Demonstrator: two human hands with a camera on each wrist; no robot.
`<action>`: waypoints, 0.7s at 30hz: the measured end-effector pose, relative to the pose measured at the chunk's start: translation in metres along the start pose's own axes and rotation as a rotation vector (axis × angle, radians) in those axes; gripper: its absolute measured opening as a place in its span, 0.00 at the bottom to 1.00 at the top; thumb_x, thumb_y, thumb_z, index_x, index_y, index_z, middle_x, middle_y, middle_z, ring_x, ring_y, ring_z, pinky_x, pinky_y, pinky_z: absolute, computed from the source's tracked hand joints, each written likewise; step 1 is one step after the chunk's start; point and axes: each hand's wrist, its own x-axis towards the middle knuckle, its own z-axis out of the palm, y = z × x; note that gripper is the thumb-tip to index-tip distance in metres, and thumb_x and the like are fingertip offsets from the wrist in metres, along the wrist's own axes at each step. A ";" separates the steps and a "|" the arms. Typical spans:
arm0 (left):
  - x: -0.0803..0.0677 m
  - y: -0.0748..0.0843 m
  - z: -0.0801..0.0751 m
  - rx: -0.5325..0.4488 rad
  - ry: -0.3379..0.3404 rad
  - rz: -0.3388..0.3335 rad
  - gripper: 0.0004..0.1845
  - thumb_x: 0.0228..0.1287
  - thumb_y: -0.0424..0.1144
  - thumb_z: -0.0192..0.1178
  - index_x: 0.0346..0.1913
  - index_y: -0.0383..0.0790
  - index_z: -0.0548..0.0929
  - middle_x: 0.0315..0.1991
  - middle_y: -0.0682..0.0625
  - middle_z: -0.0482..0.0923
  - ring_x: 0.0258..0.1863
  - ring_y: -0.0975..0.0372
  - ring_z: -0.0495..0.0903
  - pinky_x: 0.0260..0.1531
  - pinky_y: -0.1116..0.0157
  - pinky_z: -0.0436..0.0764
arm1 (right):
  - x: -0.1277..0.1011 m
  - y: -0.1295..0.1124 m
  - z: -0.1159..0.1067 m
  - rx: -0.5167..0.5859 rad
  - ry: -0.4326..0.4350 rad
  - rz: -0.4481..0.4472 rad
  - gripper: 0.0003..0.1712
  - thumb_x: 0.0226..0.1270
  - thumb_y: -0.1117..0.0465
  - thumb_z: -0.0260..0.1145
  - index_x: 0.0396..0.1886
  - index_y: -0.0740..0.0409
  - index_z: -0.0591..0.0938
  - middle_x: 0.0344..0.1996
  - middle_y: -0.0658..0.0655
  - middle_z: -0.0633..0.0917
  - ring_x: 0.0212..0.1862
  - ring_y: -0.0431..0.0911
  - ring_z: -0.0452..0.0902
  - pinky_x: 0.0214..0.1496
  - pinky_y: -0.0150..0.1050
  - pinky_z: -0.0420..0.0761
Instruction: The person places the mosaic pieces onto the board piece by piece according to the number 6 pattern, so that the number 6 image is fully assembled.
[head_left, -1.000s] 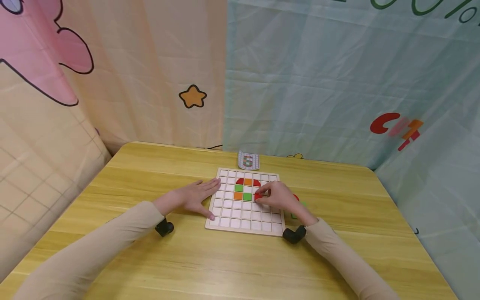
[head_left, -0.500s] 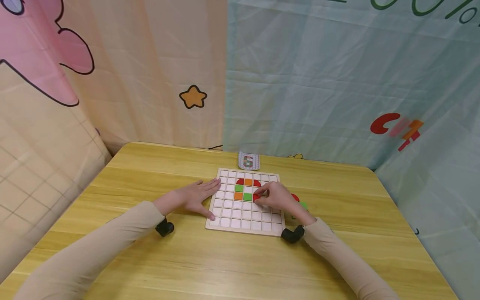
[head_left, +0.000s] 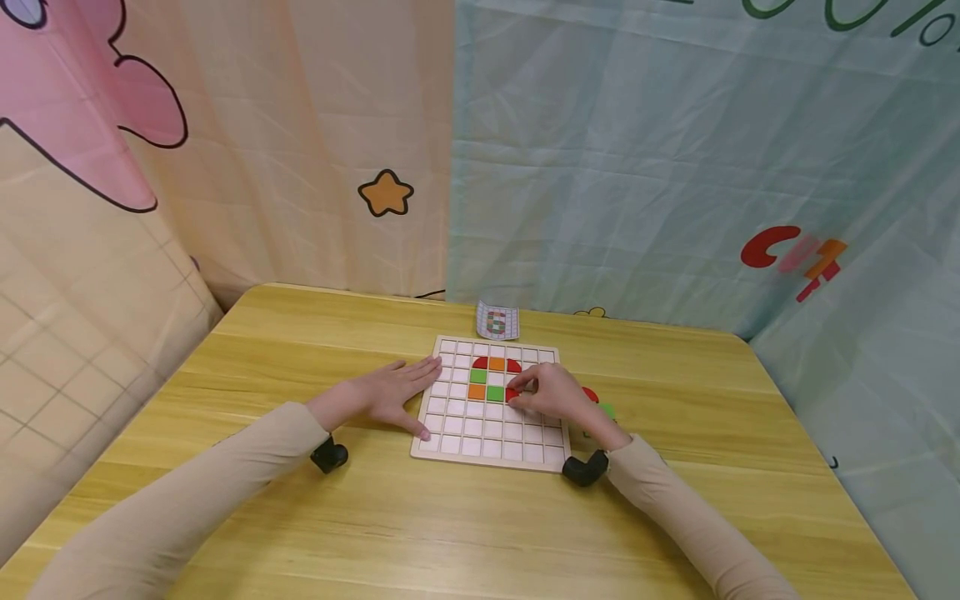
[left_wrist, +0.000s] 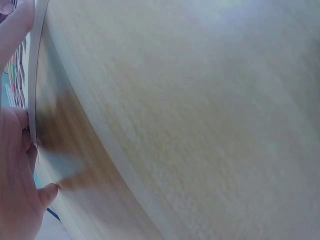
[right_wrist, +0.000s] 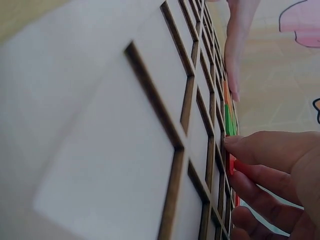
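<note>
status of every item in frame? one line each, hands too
grid board: flat on the table, mostly unfilled cells
red piece: at a cell right of the green tile, pinched by the right hand
placed tiles: red, orange and green, seated in the upper cells
loose pieces: red and green, on the table right of the board
card: propped beyond the board
left hand: flat, fingers on the board's left edge
right hand: fingers curled on the red piece

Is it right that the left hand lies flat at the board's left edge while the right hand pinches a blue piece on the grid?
Not quite: the piece is red, not blue, as the head view shows. The left hand does lie flat at the left edge of the board, and the right hand pinches the piece on the grid.
</note>
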 end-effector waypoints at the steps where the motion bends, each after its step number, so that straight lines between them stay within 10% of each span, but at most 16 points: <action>1: 0.000 0.000 0.000 -0.001 0.000 0.000 0.61 0.53 0.73 0.55 0.77 0.37 0.41 0.79 0.44 0.35 0.78 0.53 0.39 0.74 0.45 0.46 | 0.000 0.000 0.000 0.000 -0.001 0.000 0.13 0.54 0.54 0.75 0.40 0.52 0.89 0.33 0.48 0.87 0.27 0.41 0.71 0.29 0.32 0.68; 21: 0.002 -0.001 0.001 0.011 -0.009 -0.010 0.61 0.53 0.76 0.53 0.77 0.40 0.41 0.79 0.46 0.34 0.78 0.55 0.38 0.74 0.46 0.46 | -0.016 0.007 -0.017 0.014 0.047 -0.015 0.13 0.56 0.56 0.73 0.42 0.53 0.87 0.35 0.50 0.86 0.25 0.41 0.69 0.26 0.32 0.67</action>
